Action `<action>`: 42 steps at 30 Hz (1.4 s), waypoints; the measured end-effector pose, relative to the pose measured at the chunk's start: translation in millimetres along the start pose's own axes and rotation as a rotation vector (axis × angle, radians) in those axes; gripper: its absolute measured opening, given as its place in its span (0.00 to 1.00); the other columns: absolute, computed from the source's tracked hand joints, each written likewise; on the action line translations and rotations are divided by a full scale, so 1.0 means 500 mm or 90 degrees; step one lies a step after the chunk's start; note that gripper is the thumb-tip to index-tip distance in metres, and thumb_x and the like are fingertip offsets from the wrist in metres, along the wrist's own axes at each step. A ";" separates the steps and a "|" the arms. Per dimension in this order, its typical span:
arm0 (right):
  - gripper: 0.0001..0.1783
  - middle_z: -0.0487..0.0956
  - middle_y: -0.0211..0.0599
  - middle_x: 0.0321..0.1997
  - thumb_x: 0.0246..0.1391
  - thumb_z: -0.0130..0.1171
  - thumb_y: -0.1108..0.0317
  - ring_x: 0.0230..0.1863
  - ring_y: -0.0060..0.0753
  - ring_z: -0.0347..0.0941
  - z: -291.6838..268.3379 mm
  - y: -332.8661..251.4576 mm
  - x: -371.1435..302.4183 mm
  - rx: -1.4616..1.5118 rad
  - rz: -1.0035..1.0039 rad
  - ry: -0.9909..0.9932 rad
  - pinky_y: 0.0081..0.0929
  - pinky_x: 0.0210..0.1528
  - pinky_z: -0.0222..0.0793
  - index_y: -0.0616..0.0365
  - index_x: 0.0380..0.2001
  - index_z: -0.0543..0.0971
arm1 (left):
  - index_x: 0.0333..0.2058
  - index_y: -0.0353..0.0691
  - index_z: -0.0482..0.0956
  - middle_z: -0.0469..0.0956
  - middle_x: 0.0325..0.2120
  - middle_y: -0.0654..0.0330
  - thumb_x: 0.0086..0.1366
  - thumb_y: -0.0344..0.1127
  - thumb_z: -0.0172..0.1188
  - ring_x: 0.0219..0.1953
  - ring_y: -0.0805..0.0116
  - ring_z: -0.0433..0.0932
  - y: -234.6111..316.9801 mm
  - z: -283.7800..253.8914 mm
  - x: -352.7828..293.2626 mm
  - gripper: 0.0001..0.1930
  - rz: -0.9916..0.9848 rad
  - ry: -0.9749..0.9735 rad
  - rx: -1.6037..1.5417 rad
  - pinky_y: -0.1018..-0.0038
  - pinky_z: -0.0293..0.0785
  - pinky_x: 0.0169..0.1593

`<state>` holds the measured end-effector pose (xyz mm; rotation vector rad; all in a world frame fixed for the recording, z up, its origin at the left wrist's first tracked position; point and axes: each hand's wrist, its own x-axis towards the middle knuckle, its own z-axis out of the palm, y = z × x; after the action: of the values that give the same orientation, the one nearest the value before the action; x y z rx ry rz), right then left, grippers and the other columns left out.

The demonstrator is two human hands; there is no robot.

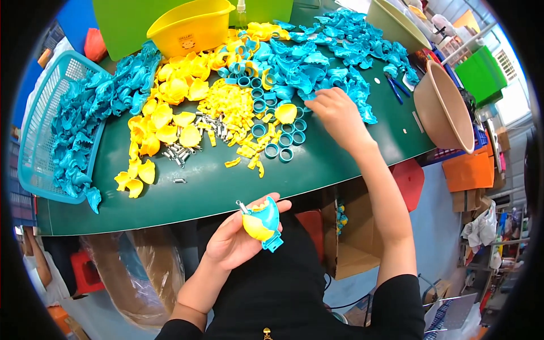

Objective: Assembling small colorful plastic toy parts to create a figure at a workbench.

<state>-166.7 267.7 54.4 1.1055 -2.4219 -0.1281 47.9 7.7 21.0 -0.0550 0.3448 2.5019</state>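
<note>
My left hand [235,241] is palm up in front of the table edge, its fingers around a half-assembled plastic shell piece [262,222], part blue and part yellow. A small metal spring [242,207] sticks up at the piece's upper left. My right hand [340,116] reaches over the table with curled fingers at the edge of the blue shell pile [309,68]. What its fingertips hold, if anything, is hidden. Close by lie several short blue rings [286,154] and a yellow shell [285,113]. Small yellow parts [226,105] and metal springs [180,153] lie further left.
Yellow shells [161,116] are heaped at centre left, before a yellow basin [190,28]. A blue basket [34,153] overflows with blue shells at the left. Pliers [395,88] and a beige basin [442,107] stand right. An open cardboard box [354,249] is below the table.
</note>
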 end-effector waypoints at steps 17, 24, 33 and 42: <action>0.33 0.76 0.50 0.55 0.51 0.70 0.68 0.55 0.48 0.71 -0.049 -0.201 -0.164 0.285 0.493 0.097 0.37 0.58 0.67 0.66 0.60 0.73 | 0.69 0.37 0.56 0.66 0.63 0.51 0.59 0.35 0.72 0.60 0.54 0.74 -0.001 -0.003 0.035 0.44 0.175 0.034 0.159 0.61 0.71 0.63; 0.28 0.76 0.48 0.58 0.53 0.70 0.71 0.58 0.36 0.73 -0.157 -0.340 -0.108 0.932 0.401 0.086 0.28 0.57 0.71 0.69 0.57 0.77 | 0.68 0.36 0.60 0.66 0.62 0.56 0.53 0.21 0.73 0.60 0.62 0.71 -0.008 0.008 0.026 0.45 0.233 0.076 0.285 0.65 0.74 0.62; 0.30 0.72 0.43 0.56 0.48 0.73 0.72 0.55 0.33 0.73 -0.142 -0.368 -0.117 0.948 0.422 0.088 0.27 0.54 0.74 0.67 0.56 0.78 | 0.67 0.35 0.62 0.66 0.61 0.54 0.56 0.21 0.71 0.63 0.62 0.68 -0.001 -0.012 0.014 0.41 0.284 0.027 0.445 0.65 0.71 0.64; 0.35 0.71 0.43 0.59 0.44 0.77 0.70 0.59 0.35 0.72 -0.136 -0.394 -0.084 0.915 0.364 0.072 0.30 0.59 0.72 0.65 0.57 0.77 | 0.69 0.40 0.58 0.69 0.61 0.51 0.66 0.31 0.65 0.62 0.59 0.71 -0.013 0.007 0.014 0.36 0.365 0.079 0.254 0.66 0.76 0.59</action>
<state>23.5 173.9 44.9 0.6920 -2.4209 1.9962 46.2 17.5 22.3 0.0593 1.0273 2.9359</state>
